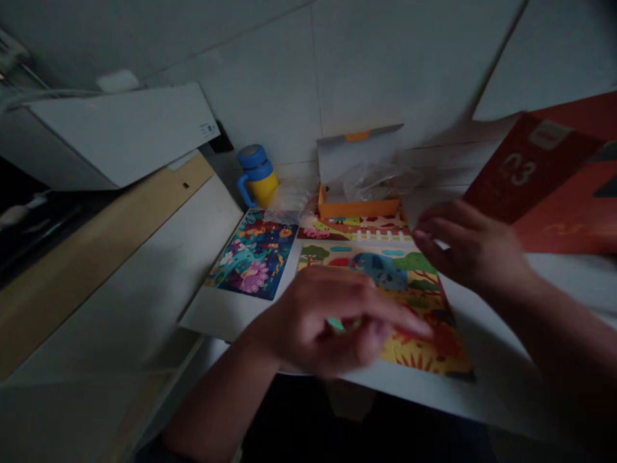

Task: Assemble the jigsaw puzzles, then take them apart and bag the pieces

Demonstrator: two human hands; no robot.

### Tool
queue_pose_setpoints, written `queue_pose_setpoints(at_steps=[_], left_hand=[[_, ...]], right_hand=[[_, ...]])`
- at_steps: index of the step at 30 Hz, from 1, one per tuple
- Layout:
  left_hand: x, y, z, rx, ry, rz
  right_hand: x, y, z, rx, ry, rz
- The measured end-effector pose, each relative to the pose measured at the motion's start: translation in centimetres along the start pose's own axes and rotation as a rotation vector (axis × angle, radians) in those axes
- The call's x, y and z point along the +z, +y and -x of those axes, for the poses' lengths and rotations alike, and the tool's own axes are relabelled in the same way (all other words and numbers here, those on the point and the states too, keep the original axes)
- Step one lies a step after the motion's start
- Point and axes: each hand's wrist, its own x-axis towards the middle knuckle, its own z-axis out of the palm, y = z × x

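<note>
Dimly lit, a white table point(486, 350) carries a red box point(544, 173) at right and a colourful animal puzzle point(409, 283) in the middle. Left hand point(332, 321) hovers blurred over the puzzle's near half, fingers curled close around a teal piece point(336, 325); whether it grips is unclear. Right hand point(472, 247) hangs over the puzzle's far right corner, fingers loosely bent, empty.

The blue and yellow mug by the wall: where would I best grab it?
Probably by its handle, coming from the left: the mug stands upright, the handle sticks out on its left side, and a plastic bag crowds its right.
</note>
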Motion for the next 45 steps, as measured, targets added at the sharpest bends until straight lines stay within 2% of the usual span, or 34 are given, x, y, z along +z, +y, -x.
queue_pose_setpoints(at_steps=[2, 5, 8, 11, 13, 20, 26, 45], left_hand=[[-0.2, -3.7, -2.7, -0.001, 0.032, 0.119], [0.1, -9.6, -4.9, -0.178, -0.022, -0.071], [1.4, -13.8, -4.7, -0.349, -0.058, -0.354], [2.9, -15.7, -3.4, -0.41, -0.13, -0.466], [3.6, -16.1, -2.7, -0.42, -0.155, -0.475], [4.3, -16.7, -2.8, -0.446, -0.141, -0.403], [4.0, -16.2, -3.1, -0.545, -0.172, -0.469], [3.7, -16.4, -3.1, -0.531, -0.164, -0.414]], right_hand=[[0.8, 1.6, 0.0, -0.037, -0.115, -0.015], [1.7, 3.2, 0.2, 0.006, -0.337, -0.003], [1.0, 3.1, 0.2, 0.112, -0.469, 0.037], [-0.1, 1.9, 0.0, 0.225, -0.527, 0.034], [-0.4, 1.1, 0.1, 0.282, -0.552, 0.042], [0.5, 0.8, 0.7, 0.275, -0.626, -0.01], [0.6, 1.1, 0.7, 0.31, -0.597, -0.075], [0.8, 2.3, 1.0, 0.333, -0.568, -0.094]])
